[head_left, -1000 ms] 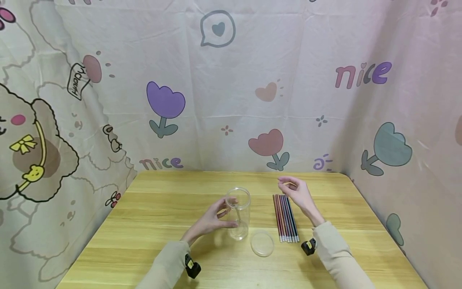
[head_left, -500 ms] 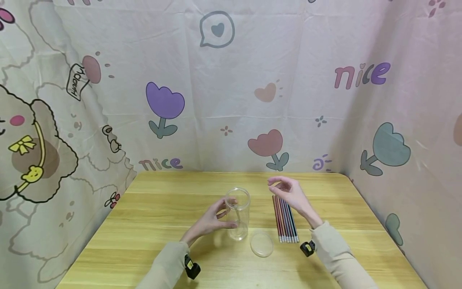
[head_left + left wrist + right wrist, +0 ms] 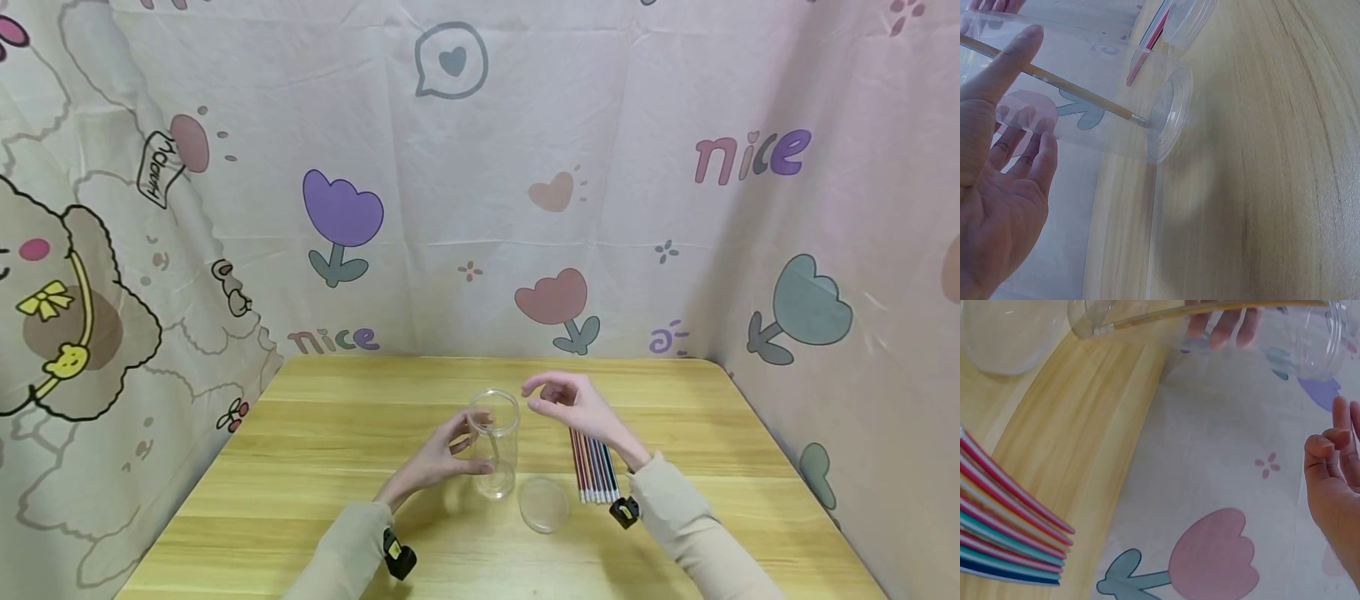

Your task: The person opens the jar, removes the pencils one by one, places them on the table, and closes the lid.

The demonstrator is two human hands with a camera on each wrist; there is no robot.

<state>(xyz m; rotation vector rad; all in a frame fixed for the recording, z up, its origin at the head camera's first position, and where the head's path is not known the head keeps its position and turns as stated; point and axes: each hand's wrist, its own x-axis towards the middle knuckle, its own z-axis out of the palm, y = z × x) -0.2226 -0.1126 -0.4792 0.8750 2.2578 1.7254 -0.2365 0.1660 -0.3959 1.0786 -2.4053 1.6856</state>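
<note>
My left hand (image 3: 435, 460) grips a clear plastic jar (image 3: 506, 446) standing upright on the table, thumb on the near side and fingers behind it. Inside the jar leans one yellow-brown pencil (image 3: 1088, 95), its metal-banded end down at the base in the left wrist view. My right hand (image 3: 576, 408) hovers just right of the jar's open rim, fingers bent and nothing between them. Below and right of it, a row of coloured pencils (image 3: 592, 467) lies side by side, its far ends covered by that hand in the head view.
A round clear lid (image 3: 543, 506) lies flat between the jar and the pencils. The wooden table (image 3: 337, 467) meets a patterned curtain (image 3: 450, 208) at the back, with more cloth on both sides.
My right hand has moved left from above the pencils' far ends towards the jar's rim. The left hand and jar have stayed in place.
</note>
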